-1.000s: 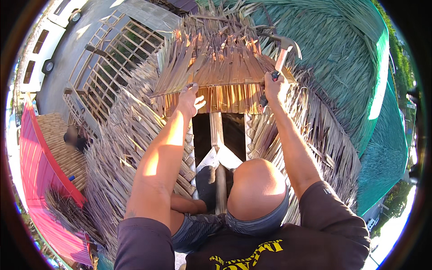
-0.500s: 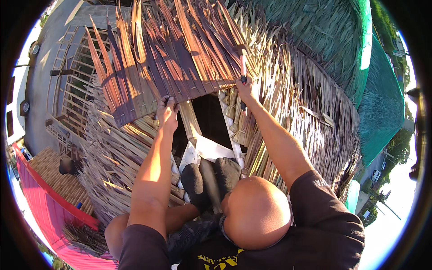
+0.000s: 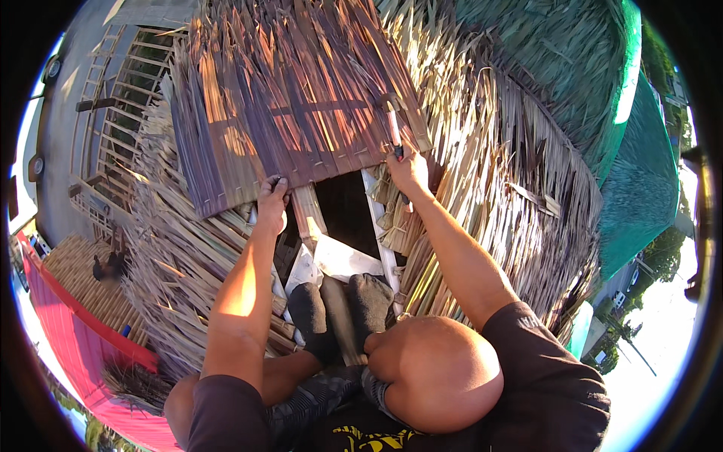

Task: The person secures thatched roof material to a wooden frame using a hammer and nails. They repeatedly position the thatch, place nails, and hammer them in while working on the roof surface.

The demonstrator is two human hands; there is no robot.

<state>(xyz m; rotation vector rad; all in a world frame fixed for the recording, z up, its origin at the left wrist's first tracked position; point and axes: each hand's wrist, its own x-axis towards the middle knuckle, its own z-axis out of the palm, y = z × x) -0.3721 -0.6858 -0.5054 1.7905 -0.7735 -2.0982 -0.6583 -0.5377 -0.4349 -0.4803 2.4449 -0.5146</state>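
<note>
I am up on a thatched roof. A woven panel of dry palm leaves (image 3: pixel 294 98) lies over the thatch ahead of me. My left hand (image 3: pixel 271 200) grips the panel's near edge. At the panel's near right corner, my right hand (image 3: pixel 408 172) is closed on a hammer-like tool with a pale shaft (image 3: pixel 393 124); its head is hard to make out against the leaves. Between my hands is a dark gap in the roof (image 3: pixel 346 211), framed by pale wooden rafters (image 3: pixel 309 215). My feet in dark socks (image 3: pixel 339 313) rest on a rafter just below the gap.
Layers of dry thatch (image 3: pixel 497 188) slope away on both sides. A green-covered roof (image 3: pixel 602 98) lies to the right. A bare wooden roof frame (image 3: pixel 113 120) stands at the upper left, with a red roof (image 3: pixel 68 339) below it. The ground is far below.
The palm panel has come down toward me and spread out flatter over the gap. Both hands have drawn in closer along with it, and the tool now points up along the panel.
</note>
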